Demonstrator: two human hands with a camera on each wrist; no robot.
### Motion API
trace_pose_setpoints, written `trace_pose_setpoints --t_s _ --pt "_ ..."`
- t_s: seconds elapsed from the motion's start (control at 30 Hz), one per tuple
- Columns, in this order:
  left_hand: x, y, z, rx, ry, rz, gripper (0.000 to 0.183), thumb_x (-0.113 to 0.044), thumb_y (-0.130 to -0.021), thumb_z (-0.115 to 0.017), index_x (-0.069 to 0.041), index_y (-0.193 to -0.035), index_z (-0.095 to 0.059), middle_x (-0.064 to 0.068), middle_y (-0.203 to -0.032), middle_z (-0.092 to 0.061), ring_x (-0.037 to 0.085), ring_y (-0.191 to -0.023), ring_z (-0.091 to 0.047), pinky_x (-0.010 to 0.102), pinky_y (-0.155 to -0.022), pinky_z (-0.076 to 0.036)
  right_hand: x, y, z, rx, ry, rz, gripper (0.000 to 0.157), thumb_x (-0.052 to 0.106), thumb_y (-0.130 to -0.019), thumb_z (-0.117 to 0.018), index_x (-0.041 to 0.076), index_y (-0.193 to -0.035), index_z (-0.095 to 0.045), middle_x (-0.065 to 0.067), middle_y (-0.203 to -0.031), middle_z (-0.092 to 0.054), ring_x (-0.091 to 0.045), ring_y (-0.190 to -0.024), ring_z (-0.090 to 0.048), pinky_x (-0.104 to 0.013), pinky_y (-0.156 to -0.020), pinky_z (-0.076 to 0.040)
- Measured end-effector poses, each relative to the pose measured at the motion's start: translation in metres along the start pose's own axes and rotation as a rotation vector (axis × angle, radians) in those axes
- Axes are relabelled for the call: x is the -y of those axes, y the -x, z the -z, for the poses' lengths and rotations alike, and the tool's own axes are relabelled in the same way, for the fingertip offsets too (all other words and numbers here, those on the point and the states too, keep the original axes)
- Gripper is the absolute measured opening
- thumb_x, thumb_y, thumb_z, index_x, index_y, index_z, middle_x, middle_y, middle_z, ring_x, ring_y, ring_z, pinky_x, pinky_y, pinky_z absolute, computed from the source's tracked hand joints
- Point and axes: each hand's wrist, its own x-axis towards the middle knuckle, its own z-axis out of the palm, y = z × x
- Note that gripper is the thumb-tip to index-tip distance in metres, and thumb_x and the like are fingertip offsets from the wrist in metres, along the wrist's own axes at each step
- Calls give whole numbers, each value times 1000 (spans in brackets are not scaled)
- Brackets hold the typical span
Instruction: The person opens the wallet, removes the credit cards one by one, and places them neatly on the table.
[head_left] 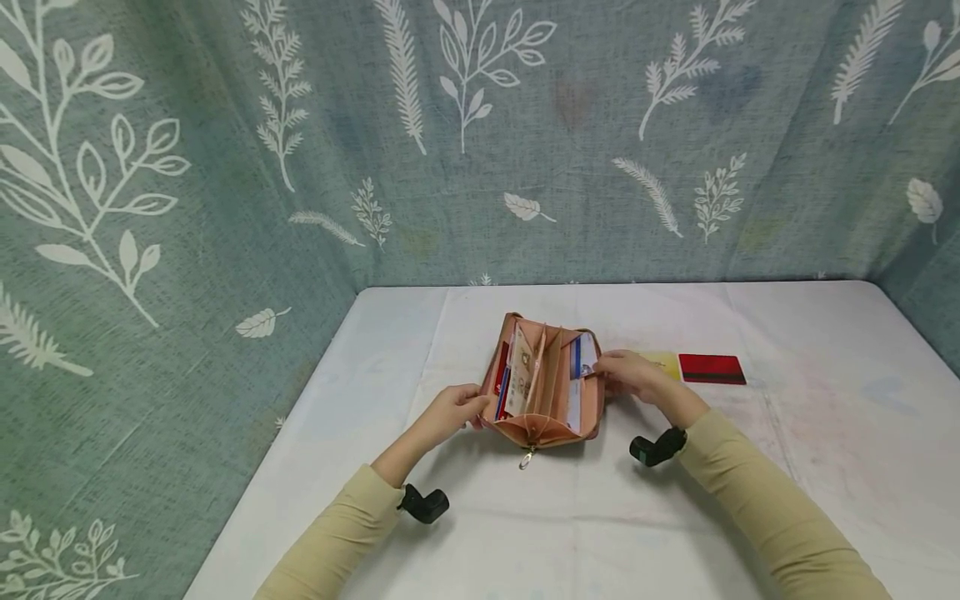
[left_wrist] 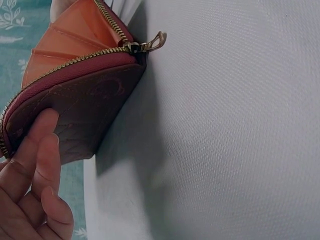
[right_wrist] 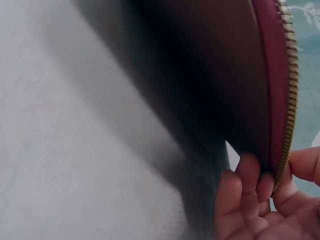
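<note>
A zip-around wallet (head_left: 528,429) stands spread wide on the table, its salmon lining and dividers facing up. My left hand (head_left: 453,408) grips its left side; in the left wrist view, the fingers (left_wrist: 47,122) lie against the dark quilted outside. At the far right edge, my right hand (head_left: 633,372) pinches the wallet's rim, thumb inside and fingers outside, close to a blue-and-white card (head_left: 587,354) in the right-hand slots. Banknotes (head_left: 520,375) and a red card (head_left: 502,367) sit in the left part. The brass zipper pull (left_wrist: 157,41) hangs from the near end.
On the white-covered table (head_left: 525,550), a red card (head_left: 712,368) with a dark stripe lies right of the wallet. Beside it is a yellow card (head_left: 663,362), partly hidden by my right hand. A green leaf-patterned curtain (head_left: 465,208) rises behind and at the left.
</note>
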Motion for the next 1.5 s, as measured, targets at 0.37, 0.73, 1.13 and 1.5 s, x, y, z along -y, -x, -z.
trace_pose_setpoints --t_s 0.37,0.73,1.13,1.5 --pt "1 0 1 6 -6 -6 25 -14 -95 -47 6 -102 -60 9 -75 -65 20 -68 -59 36 -63 -44 3 6 -10 -116 165 37 27 27 -87 -58 1 -93 -57 -5 -85 -58 -13 -70 -52 -24 -62 -46" --pt "-4 0 0 15 -11 -14 24 -12 -95 -46 6 -100 -60 12 -75 -65 26 -69 -60 40 -64 -45 -2 7 -11 -150 -81 -37 29 17 -86 -60 -2 -106 -52 -7 -94 -57 -14 -79 -51 -25 -69 -45" --pt "26 -15 -3 -3 -30 -18 24 -19 -95 -48 1 -98 -62 7 -72 -64 14 -64 -59 31 -60 -43 8 7 -3 -69 39 -29 41 23 -89 -55 -4 -119 -48 -12 -107 -56 -17 -86 -53 -30 -75 -48" --pt "34 -15 1 9 11 -63 31 -32 -93 -50 -3 -95 -62 2 -69 -64 12 -64 -59 27 -58 -42 25 -7 -3 -284 234 34 41 31 -90 -53 -3 -112 -58 -15 -110 -55 -21 -88 -47 -31 -70 -43"
